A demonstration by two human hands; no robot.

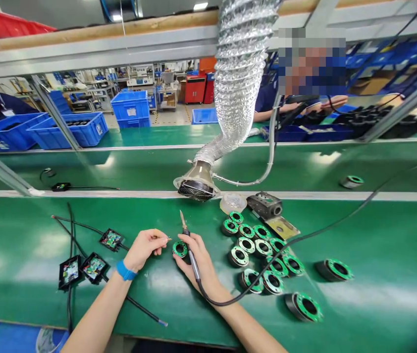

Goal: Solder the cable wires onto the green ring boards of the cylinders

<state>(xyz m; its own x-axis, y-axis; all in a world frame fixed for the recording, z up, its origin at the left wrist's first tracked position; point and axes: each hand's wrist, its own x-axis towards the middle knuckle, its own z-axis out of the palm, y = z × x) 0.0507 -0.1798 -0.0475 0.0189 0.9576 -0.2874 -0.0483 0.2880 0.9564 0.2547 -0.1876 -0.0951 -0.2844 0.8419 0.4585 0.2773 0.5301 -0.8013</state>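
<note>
Blue bins (120, 109) stacked in bkgd, red cabinet (194, 90) to R

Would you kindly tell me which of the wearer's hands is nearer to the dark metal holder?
Right. The right hand, holding the soldering iron, is left of the dark metal holder and closer to the wearer; the left hand is farther left.

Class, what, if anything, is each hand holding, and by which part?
Right hand: a soldering iron, by its handle. Left hand: a tiny item, pinched; which part is unclear.
</note>
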